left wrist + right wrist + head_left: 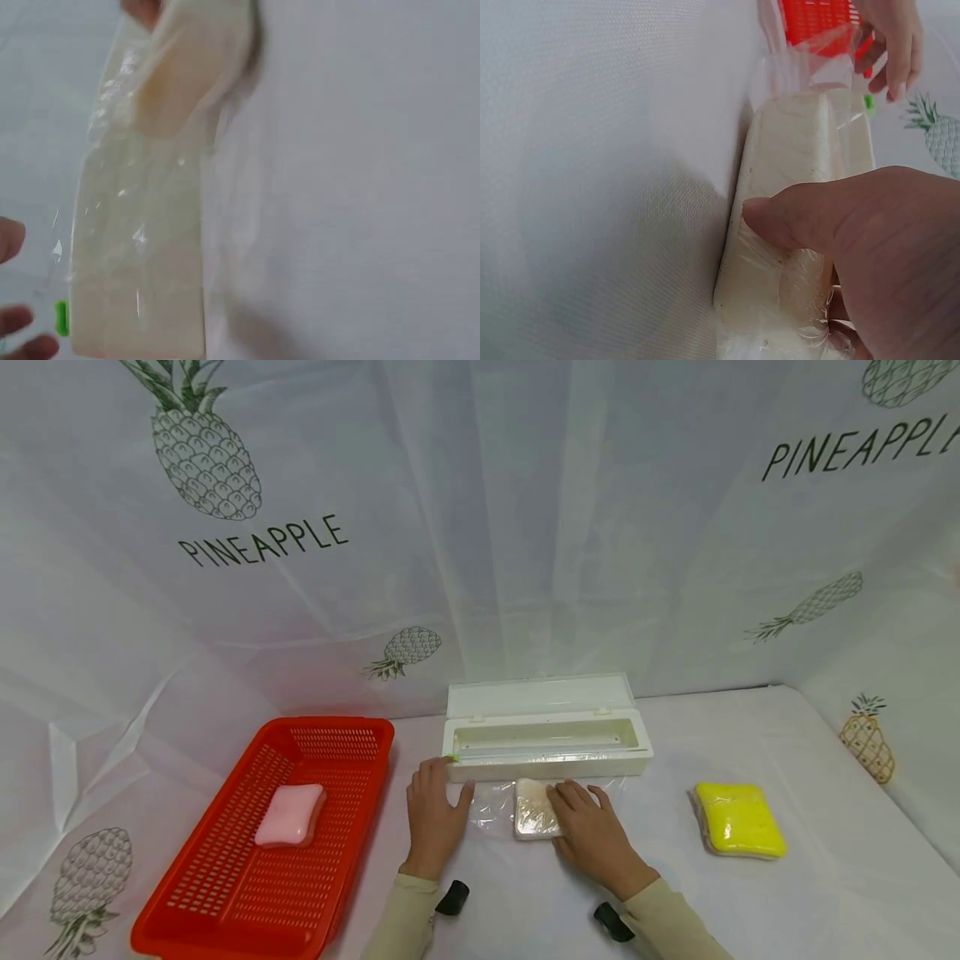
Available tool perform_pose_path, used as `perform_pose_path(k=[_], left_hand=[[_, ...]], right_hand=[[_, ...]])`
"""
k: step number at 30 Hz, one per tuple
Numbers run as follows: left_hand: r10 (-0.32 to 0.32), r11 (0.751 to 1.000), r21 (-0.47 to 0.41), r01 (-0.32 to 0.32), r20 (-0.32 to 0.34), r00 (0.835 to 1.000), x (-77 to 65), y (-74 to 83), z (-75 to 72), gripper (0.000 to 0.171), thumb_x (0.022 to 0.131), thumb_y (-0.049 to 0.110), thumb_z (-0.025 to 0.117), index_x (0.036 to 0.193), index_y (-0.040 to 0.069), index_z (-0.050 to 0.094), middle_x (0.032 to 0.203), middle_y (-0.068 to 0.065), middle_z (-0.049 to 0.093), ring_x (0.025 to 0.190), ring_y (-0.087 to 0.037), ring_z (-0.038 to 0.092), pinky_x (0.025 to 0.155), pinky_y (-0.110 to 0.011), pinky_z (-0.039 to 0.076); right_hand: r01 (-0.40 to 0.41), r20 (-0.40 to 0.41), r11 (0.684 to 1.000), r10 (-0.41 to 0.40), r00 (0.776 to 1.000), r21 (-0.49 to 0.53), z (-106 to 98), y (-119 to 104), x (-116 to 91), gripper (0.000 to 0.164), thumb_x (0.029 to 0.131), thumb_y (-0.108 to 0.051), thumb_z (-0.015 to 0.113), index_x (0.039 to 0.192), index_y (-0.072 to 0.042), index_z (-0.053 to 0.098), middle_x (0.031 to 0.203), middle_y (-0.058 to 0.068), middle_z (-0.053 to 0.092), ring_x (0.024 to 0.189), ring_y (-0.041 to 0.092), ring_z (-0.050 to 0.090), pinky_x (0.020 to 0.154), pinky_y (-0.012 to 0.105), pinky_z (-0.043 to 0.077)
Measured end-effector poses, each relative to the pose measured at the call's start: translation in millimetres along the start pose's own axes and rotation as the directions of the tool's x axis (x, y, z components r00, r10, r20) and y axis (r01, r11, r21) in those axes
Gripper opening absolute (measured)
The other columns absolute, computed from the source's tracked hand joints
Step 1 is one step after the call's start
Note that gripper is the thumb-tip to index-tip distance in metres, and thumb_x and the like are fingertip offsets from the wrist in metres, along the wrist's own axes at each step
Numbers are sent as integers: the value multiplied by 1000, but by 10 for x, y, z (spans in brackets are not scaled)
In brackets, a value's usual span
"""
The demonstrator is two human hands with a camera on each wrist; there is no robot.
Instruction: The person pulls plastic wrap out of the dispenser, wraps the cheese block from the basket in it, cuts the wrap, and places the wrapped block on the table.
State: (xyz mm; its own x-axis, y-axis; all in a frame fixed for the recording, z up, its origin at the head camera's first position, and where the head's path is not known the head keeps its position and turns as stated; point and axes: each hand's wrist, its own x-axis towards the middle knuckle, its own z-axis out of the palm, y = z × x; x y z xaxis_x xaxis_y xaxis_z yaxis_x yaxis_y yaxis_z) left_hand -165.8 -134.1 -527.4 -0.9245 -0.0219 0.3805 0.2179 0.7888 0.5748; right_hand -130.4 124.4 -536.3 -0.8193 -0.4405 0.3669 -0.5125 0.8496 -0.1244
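Observation:
A cream-coloured block (528,806), with clear plastic film over it, lies in front of the white film dispenser (551,768). My right hand (594,835) grips the block; in the right wrist view its thumb (787,217) presses one face while fingers curl behind. Clear film (491,806) stretches from the block to the left. Beside the dispenser's left end, near its green tab (61,318), is my left hand (437,814), fingers extended and thumb spread, with nothing visible in its grasp. In the left wrist view the block (191,75) is blurred.
A red perforated basket (352,860) at the left holds a pink block (288,814). On the right of the white-covered table (720,910) lies a yellow-topped block (738,820). The dispenser's lid (540,696) stands raised against the pineapple-printed cloth (525,568).

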Motion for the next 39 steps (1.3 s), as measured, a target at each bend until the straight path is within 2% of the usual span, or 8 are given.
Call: perform_pose_path(k=[4,8,11,14,26,30,35,39], left_hand=[[-127,988,-87,129,33,991,183,-88,-2,74,93,27,82,152,3,45,143,-19,50,125,-36,47,103,-52,37],[-154,985,-58,162,117,981,327,-207,29,84,92,36,83,159,7,43,154,-18,44,136,-38,44,111,-56,35],[-144,988,-25,150,167,975,384,-296,51,87,91,42,83,161,10,43,160,-18,40,142,-39,41,115,-58,32],[-122,992,5,123,184,975,406,-366,64,89,89,45,84,162,12,43,162,-17,40,144,-39,40,116,-58,32],[-52,997,55,45,143,988,440,-366,56,88,86,42,88,158,11,50,153,-19,48,136,-40,45,112,-56,33],[-49,996,84,37,147,988,439,-371,77,89,86,45,87,159,12,49,152,-19,48,134,-39,46,112,-55,33],[-49,992,118,31,151,987,444,-387,96,90,86,48,86,161,15,47,150,-18,50,132,-38,46,112,-53,32],[-36,991,135,17,141,989,452,-383,91,89,86,48,86,160,16,48,145,-17,53,129,-38,47,112,-53,33]], right_hand=[[-8,9,1000,7,1000,25,20,-16,-4,63,79,-13,85,135,6,64,132,18,65,128,37,61,103,56,45],[-11,17,999,10,1000,45,45,-31,-11,63,79,-12,85,136,6,64,133,18,65,128,38,60,103,57,45],[-15,23,998,14,1000,58,62,-38,-22,64,79,-13,87,136,6,63,134,18,65,129,38,60,103,57,45],[-22,36,997,19,999,70,67,-44,-30,66,80,-15,88,138,6,63,135,18,64,130,38,59,105,58,44],[-21,19,997,19,1000,73,3,-38,-11,70,80,-14,90,139,7,61,137,20,63,132,40,57,105,57,43],[-20,15,997,19,1000,69,-48,-54,-7,74,74,-13,91,138,6,60,139,21,61,135,43,55,107,57,42],[12,7,994,-13,1000,107,-150,-200,61,77,70,-15,95,137,0,61,145,23,58,136,44,53,108,57,42],[68,-31,985,-64,997,158,-215,-406,234,68,75,-18,94,135,-5,64,141,16,62,131,37,57,105,54,45]])
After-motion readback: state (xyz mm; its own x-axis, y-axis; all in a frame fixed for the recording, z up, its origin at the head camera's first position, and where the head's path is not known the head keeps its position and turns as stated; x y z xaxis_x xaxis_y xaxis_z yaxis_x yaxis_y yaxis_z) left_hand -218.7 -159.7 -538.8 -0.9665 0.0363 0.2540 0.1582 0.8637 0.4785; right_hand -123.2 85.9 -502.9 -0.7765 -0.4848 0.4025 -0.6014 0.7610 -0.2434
